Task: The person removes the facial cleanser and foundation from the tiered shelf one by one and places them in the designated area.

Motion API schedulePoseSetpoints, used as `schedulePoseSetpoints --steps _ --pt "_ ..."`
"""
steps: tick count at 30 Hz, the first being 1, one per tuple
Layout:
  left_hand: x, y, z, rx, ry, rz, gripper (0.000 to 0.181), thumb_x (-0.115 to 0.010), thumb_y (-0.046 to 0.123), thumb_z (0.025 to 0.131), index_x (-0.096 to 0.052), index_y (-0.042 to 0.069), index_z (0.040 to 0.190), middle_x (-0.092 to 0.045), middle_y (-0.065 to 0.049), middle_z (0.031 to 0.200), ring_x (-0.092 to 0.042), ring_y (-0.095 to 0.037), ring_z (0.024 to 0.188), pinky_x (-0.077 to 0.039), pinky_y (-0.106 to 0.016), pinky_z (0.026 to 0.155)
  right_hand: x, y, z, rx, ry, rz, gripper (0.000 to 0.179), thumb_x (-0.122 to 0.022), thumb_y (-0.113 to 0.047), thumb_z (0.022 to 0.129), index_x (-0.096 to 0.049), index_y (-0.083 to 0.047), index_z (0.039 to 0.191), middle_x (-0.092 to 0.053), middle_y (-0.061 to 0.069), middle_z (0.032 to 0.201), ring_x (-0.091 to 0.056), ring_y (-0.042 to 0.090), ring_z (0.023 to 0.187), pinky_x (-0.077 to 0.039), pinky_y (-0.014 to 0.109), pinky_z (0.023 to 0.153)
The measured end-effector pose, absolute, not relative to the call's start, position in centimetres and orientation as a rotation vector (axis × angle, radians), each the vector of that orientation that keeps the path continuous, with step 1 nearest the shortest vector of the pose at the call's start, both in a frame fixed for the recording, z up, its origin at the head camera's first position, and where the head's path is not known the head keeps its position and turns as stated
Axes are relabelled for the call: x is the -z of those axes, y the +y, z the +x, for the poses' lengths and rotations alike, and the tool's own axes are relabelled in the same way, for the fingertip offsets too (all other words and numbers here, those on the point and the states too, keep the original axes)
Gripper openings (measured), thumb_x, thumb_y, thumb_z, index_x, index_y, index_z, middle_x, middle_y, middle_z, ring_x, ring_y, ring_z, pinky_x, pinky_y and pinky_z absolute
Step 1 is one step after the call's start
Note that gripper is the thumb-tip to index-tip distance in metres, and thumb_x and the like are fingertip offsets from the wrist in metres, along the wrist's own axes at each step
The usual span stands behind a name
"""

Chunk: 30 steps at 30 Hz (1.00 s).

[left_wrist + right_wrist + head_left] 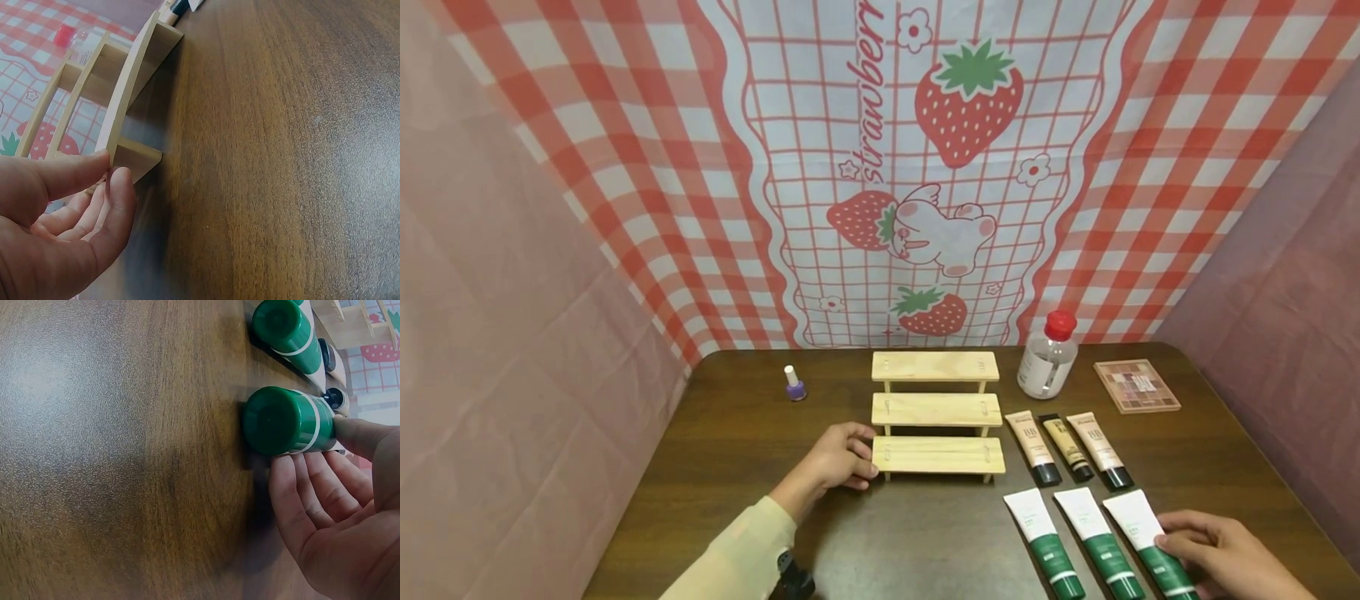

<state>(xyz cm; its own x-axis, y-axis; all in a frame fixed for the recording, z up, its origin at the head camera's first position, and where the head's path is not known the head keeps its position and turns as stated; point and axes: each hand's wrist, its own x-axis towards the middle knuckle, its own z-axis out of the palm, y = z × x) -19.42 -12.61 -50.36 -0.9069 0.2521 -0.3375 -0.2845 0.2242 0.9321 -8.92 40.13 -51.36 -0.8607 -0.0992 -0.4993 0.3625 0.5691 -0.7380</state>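
A three-tier wooden display stand (pixel 937 455) stands mid-table. My left hand (pixel 838 457) is at its left side; in the left wrist view the thumb and index finger (pixel 122 181) pinch the end of the lowest board (pixel 125 100). At the lower right, my right hand (pixel 1232 554) holds the rightmost green-and-white squeeze tube (pixel 1161 558) by its side, thumb on top. In the right wrist view, that tube's green cap (pixel 272 422) faces the camera and the fingers lie along its edge. Two matching tubes, a left one (pixel 1043 542) and a middle one (pixel 1097 542), lie beside it.
Behind the green tubes lie two beige BB cream tubes (pixel 1032 446) and a slimmer gold tube (pixel 1066 446). A clear bottle with a red cap (pixel 1047 358) and an eyeshadow palette (pixel 1137 385) are at the back right. Purple nail polish (pixel 795 386) stands back left.
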Motion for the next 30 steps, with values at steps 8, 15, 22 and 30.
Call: schedulePoseSetpoints --steps 8,15,22,30 --pt "50.24 -12.61 -19.58 -1.716 2.085 -0.031 0.060 -0.074 -0.021 0.077 -0.053 -0.008 0.132 -0.059 -0.015 0.095 -0.065 -0.020 0.070 -0.064 -0.035 0.057 51.65 40.01 -8.79 1.240 2.309 0.265 0.060 -0.063 -0.035 0.102 -0.052 0.013 0.137 -0.074 0.013 0.112 -0.067 0.020 0.095 -0.063 0.042 0.069" --pt "50.21 -12.77 -19.73 -1.711 2.094 -0.027 0.059 -0.074 -0.021 0.077 -0.054 -0.008 0.131 -0.059 -0.016 0.094 -0.065 -0.020 0.069 -0.064 -0.034 0.057 51.69 39.58 -8.92 1.192 2.332 0.319 0.056 -0.065 -0.035 0.101 -0.057 0.010 0.133 -0.074 0.011 0.109 -0.068 0.023 0.093 -0.063 0.044 0.068" --pt "50.24 -12.74 -19.82 -1.711 2.098 -0.023 0.059 -0.073 -0.021 0.077 -0.054 -0.008 0.131 -0.059 -0.015 0.094 -0.066 -0.019 0.069 -0.064 -0.034 0.058 51.41 39.54 -9.09 1.164 2.343 0.319 0.055 -0.065 -0.034 0.101 -0.058 0.011 0.132 -0.073 0.016 0.112 -0.068 0.025 0.095 -0.063 0.045 0.068" --pt "50.50 -13.15 -19.44 -1.701 2.130 0.018 0.056 -0.075 -0.017 0.079 -0.055 -0.008 0.131 -0.061 -0.017 0.093 -0.065 -0.019 0.068 -0.064 -0.037 0.059 51.83 39.77 -8.97 1.147 2.358 0.274 0.056 -0.063 -0.036 0.102 -0.058 0.012 0.130 -0.073 0.012 0.109 -0.066 0.024 0.093 -0.063 0.045 0.065"
